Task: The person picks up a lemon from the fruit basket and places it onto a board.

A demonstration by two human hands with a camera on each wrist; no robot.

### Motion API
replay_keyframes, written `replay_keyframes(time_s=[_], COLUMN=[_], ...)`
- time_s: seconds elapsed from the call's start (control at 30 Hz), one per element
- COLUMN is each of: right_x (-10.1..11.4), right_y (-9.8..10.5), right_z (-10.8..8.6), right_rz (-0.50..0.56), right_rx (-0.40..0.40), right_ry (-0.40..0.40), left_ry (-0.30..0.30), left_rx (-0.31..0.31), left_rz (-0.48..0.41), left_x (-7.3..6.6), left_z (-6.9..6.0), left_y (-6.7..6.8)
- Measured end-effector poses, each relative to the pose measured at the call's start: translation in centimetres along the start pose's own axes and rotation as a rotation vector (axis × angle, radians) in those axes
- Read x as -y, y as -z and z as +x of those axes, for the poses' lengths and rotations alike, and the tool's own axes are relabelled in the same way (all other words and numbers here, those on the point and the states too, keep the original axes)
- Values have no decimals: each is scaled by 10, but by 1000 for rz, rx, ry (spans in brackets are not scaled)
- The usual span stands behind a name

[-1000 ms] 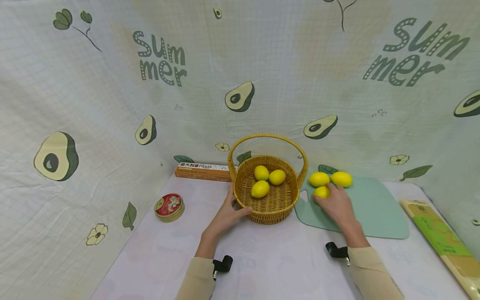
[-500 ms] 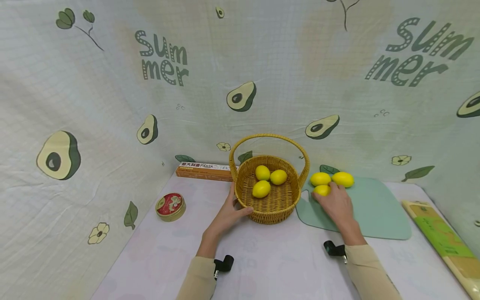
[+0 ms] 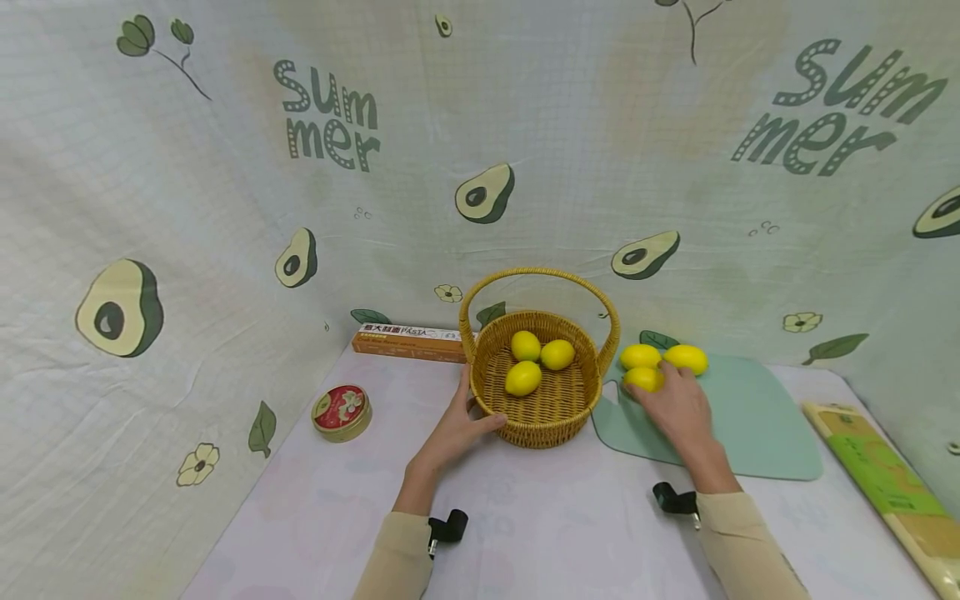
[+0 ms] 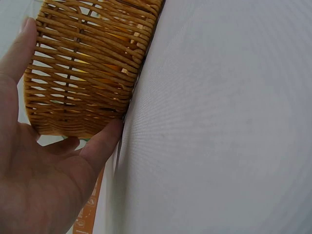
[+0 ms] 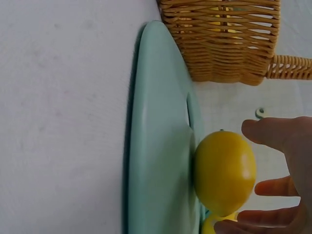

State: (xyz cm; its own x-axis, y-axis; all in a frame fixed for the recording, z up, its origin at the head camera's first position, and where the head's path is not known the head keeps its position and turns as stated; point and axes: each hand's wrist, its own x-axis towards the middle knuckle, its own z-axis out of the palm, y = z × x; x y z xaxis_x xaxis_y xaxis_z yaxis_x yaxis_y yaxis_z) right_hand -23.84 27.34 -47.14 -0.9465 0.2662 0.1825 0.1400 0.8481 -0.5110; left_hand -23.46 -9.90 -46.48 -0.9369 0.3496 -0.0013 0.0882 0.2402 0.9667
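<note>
A yellow wicker basket [image 3: 543, 433] with a tall hoop handle stands upright, with three lemons [image 3: 523, 378] inside it. My left hand [image 3: 453, 425] rests against its left side, thumb on the front wall and fingers spread along the outside. In the left wrist view the thumb and one finger [image 4: 19, 53] lie fairly straight on the weave. My right hand [image 3: 682, 408] is over the pale green cutting board [image 3: 765, 425], beside the nearest lemon [image 5: 225, 173]. In the right wrist view its thumb and fingers are spread apart around that lemon, with a gap at the thumb. Two more lemons [image 3: 686, 360] lie behind.
Behind the basket's left side lies a long pasta box [image 3: 408, 343]. A round red and gold tin [image 3: 341, 413] sits at left. At the right edge stretches a long pack with a green label [image 3: 885, 467]. A printed cloth [image 3: 555, 125] hangs close behind everything.
My right hand has shifted slightly right and its fingers have loosened, so more of the near lemon shows. My left hand and the basket have stayed in place.
</note>
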Motion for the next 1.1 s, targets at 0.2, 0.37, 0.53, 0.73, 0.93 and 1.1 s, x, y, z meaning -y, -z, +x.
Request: replay_keyframes(time_s=[0.2, 0.37, 0.53, 0.73, 0.93, 1.1], right_x=[3, 7, 15, 29, 45, 57], right_y=[10, 17, 24, 34, 39, 34], right_z=[-4, -7, -11, -17, -28, -35], right_rz=[-24, -23, -13, -9, 5, 64], right_rx=[-4, 13, 35, 57, 38, -58], right_ry=[30, 37, 66, 124, 214, 337], left_ry=[-22, -8, 1, 8, 11, 5], left_rx=[9, 1, -7, -11, -15, -11], left_rz=[-10, -11, -15, -13, -8, -4], left_x=[0, 2, 3, 3, 3, 4], left_z=[1, 2, 1, 1, 1, 2], left_y=[1, 1, 1, 0, 0, -1])
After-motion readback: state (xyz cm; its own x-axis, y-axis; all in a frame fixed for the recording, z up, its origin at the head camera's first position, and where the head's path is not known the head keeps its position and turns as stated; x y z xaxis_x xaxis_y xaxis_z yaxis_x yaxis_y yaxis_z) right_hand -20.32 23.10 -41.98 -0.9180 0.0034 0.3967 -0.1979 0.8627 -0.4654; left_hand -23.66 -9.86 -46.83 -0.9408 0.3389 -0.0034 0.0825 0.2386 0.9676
